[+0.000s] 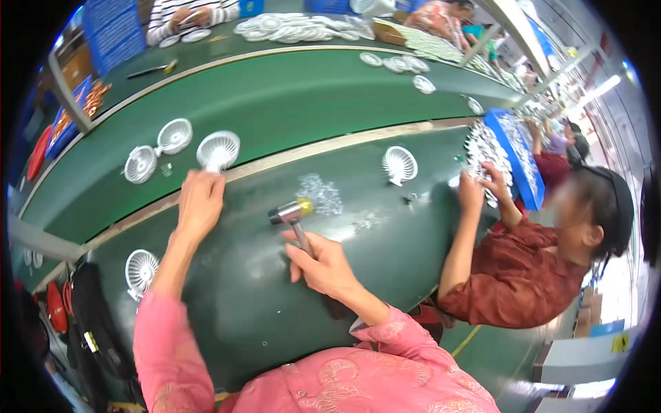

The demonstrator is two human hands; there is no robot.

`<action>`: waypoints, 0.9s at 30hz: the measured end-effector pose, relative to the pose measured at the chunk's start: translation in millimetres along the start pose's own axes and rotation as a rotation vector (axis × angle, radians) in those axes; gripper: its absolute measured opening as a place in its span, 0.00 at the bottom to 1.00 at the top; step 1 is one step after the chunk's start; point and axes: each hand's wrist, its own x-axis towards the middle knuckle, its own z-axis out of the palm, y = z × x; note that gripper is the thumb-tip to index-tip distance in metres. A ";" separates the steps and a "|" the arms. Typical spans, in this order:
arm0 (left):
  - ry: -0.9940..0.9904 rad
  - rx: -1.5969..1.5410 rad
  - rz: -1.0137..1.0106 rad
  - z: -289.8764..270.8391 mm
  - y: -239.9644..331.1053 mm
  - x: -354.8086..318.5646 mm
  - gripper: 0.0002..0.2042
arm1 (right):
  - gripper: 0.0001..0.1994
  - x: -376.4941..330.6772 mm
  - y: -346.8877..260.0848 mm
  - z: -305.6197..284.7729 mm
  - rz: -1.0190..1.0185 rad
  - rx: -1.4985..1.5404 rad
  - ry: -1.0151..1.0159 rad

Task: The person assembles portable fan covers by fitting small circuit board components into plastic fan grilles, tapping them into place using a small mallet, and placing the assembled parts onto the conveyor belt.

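Nearest the camera, pink patterned sleeves [206, 358] come up from the lower edge over a dark green table [241, 303]. The right hand [322, 265] is closed in a fist around the handle of a small hammer [292, 213], whose metal head with a yellow end points left and sits just above the table surface. Beside the left forearm, near the table's left edge, lies a white fan grille [140, 271]. The left hand [200, 199] reaches further out, its fingers pinched shut on the stem of a small white fan [218, 150], which it holds at the pale strip dividing the table from the green conveyor belt [289, 103]. Just beyond the hammer head a loose scatter of small silvery parts [320, 193] rests on the table, and further right another white fan [399, 165] stands on it alone. At the right, a person in a rust-red shirt [523, 275] leans in, both hands at a heap of white parts [482, 148] next to a blue tray [520, 158]. On the belt, left of the held fan, two more white fans [157, 150] lie close together. Farther back, scattered white round parts [403, 64] dot the belt, and at the far end a person in a striped top [186, 14] works beside a pile of white discs [289, 27].
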 end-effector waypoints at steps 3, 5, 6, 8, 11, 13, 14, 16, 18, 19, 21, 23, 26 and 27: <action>-0.091 -0.211 -0.029 -12.0 41.4 -50.6 0.10 | 0.17 11.9 1.7 -2.7 -0.055 -0.048 0.091; -0.153 -0.253 0.001 -14.1 56.9 -90.0 0.09 | 0.17 21.4 8.3 -2.3 -0.082 -0.173 0.108; -0.204 -0.272 0.016 -19.3 66.9 -107.4 0.07 | 0.18 22.9 10.3 2.3 -0.094 -0.200 0.111; -0.219 -0.291 0.081 -25.5 80.4 -142.0 0.04 | 0.22 23.2 9.0 8.2 -0.038 -0.354 0.050; -0.286 -0.335 0.150 -26.8 92.9 -181.8 0.04 | 0.26 20.2 27.6 21.2 -0.167 -0.487 0.024; -0.293 -0.342 0.101 -32.7 100.6 -194.4 0.06 | 0.24 18.3 30.8 23.8 -0.146 -0.465 -0.013; -0.280 -0.363 0.061 -33.5 100.3 -202.3 0.06 | 0.23 16.7 33.1 25.7 -0.122 -0.442 -0.048; -0.163 -0.662 -0.329 -28.7 84.8 -222.4 0.05 | 0.20 10.6 30.1 34.1 -0.227 -0.471 -0.014; -0.137 -0.948 -0.691 -34.5 74.0 -223.4 0.11 | 0.19 6.5 22.1 34.3 -0.304 -0.488 0.003; -0.146 -1.056 -0.721 -33.4 70.9 -217.3 0.14 | 0.19 3.3 13.3 34.1 -0.185 -0.390 -0.003; -0.207 -1.196 -0.750 -33.6 78.0 -205.7 0.20 | 0.19 -0.8 3.1 29.6 -0.241 -0.376 -0.009; -0.277 -1.263 -0.771 -27.8 86.1 -198.0 0.17 | 0.20 -4.7 -4.7 28.6 -0.249 -0.344 -0.023; -0.261 -1.465 -0.777 -34.1 91.0 -187.6 0.16 | 0.19 -9.6 -2.8 32.6 -0.269 -0.279 -0.003; -0.242 -1.549 -0.771 -35.4 89.1 -187.2 0.15 | 0.19 -8.5 4.0 34.1 -0.339 -0.319 0.020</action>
